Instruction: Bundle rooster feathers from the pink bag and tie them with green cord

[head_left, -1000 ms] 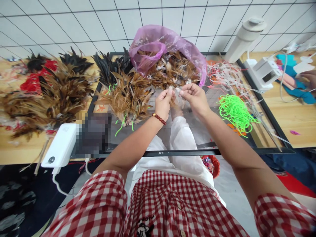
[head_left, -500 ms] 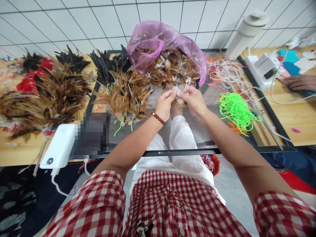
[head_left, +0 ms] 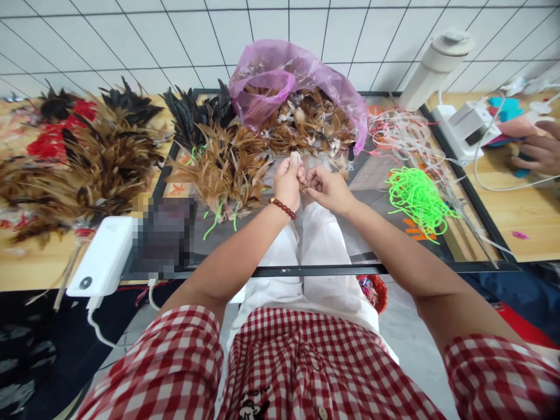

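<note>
In the middle, over the table, my left hand [head_left: 287,185] is closed around a small feather [head_left: 296,156]; its pale fluffy end sticks up past the thumb. My right hand [head_left: 327,188] is right beside it, with thumb and fingers pinched on what looks like the feather's brown lower part, mostly hidden by the fingers. Behind both hands, a pink plastic bag [head_left: 258,55] lies open with loose brown feathers [head_left: 312,119] spilling out. To the left are brown feather bunches [head_left: 231,169] tied with green string, and black feathers [head_left: 199,114].
At right are a heap of bright green string [head_left: 417,198], pale cords [head_left: 402,131], a white bottle [head_left: 435,70] and a power strip [head_left: 459,131]. Another person's hand [head_left: 542,149] is at the far right. More feathers [head_left: 109,146], a power bank [head_left: 102,254] and a blurred dark object [head_left: 164,236] lie left.
Both hands pinched the feather's pale end together; now my left hand grips it upright, slightly left, and my right hand has shifted lower. The other person's hand at right has moved.
</note>
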The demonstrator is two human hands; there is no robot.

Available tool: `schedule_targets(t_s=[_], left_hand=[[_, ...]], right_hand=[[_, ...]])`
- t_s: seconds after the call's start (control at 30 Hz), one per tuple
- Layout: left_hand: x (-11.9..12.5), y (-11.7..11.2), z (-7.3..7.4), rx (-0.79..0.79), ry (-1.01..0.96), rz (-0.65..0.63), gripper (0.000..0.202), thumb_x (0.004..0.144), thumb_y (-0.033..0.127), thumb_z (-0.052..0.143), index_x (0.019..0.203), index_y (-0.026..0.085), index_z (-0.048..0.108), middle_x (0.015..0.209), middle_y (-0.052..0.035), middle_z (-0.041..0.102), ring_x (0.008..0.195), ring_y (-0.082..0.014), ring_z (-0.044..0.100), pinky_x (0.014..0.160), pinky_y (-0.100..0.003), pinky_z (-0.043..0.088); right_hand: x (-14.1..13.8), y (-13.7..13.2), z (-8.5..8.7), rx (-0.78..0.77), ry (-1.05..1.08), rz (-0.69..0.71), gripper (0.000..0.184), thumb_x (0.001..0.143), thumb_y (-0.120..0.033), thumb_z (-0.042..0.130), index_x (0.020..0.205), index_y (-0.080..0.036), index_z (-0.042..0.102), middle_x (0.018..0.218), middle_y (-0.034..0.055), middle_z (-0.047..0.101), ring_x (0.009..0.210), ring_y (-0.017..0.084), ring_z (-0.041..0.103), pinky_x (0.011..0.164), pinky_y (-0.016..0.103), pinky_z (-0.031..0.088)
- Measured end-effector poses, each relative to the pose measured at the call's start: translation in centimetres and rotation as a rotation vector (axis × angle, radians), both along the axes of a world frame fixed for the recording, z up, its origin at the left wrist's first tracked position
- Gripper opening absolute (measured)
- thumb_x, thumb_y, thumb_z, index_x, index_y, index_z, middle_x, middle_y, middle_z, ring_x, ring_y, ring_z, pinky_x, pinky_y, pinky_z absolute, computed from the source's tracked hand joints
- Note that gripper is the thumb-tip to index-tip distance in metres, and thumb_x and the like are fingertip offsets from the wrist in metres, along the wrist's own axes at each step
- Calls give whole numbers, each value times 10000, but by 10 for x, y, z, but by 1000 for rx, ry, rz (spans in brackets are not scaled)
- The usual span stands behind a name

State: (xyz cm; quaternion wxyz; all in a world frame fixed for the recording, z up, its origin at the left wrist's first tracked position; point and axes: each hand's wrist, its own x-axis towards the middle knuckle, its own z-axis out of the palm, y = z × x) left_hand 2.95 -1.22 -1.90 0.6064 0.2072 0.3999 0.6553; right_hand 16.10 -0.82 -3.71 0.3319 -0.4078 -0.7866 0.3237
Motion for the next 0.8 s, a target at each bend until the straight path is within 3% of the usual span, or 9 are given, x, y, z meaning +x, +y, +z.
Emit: schedule_targets(t_s=[0.27,0.4,0.5,0.63,0.8], left_hand=[[4,-2,2,13,15,-9,284,957,408,628,782,197,553,532,72,411,467,-57,402,490,-180,361],[2,-1,4,-11,19,-9,304,947,490,616,844,208,572,536,76,410,467,-57,423,481,-170,369],[2,-2,7,-35,21,-16,319,952,511,601,859,207,571,533,85,388,451,-46,403,478,-154,374],[2,-3,9,-49,6,-13,312,956,507,598,874,207,574,536,88,381,444,-42,385,467,-151,369],[1,-1,7,-47,-16,-26,263,948,461,630,871,212,590,552,83,388,463,-52,398,492,-171,390]], right_hand=[[0,7,-9,-47,114,12,254,763,-285,735,907,-218,537,688,-44,563,606,116,496,609,267,383],[-1,11,-8,-150,338,-12,458,718,-555,826,882,-212,570,643,-42,564,587,108,495,572,252,397],[1,17,-5,-167,485,-102,561,702,-721,779,835,-220,564,607,-41,554,543,101,477,537,248,396],[15,29,2,-8,484,-255,531,797,-749,672,801,-229,566,628,-20,555,536,108,469,526,263,390],[49,43,11,286,120,-446,374,875,-580,668,853,-207,659,756,35,635,700,166,572,666,326,469]])
